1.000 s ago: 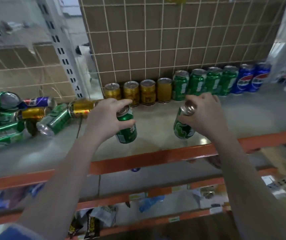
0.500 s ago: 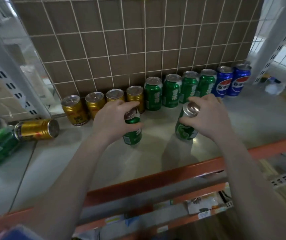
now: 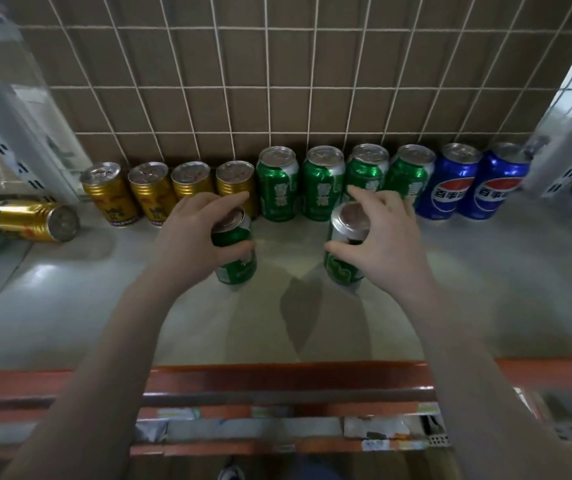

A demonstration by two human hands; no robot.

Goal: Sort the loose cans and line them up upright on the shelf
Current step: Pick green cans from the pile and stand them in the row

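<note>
We grip a green can (image 3: 236, 258) in our left hand (image 3: 192, 237) | right hand (image 3: 386, 244) wraps another can (image 3: 343, 258) | both upright, just before the back row (image 3: 279, 188) — on the shelf (image 3: 104, 306).

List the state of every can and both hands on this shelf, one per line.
Left hand: gripping a green can.
Right hand: gripping another green can.
Four gold cans: upright in the back row.
Four green row cans: upright.
Two blue cans: upright.
Loose gold can: lying on its side.

Both held green cans (image 3: 236, 258) nearer the row (image 3: 322, 185) now
</note>
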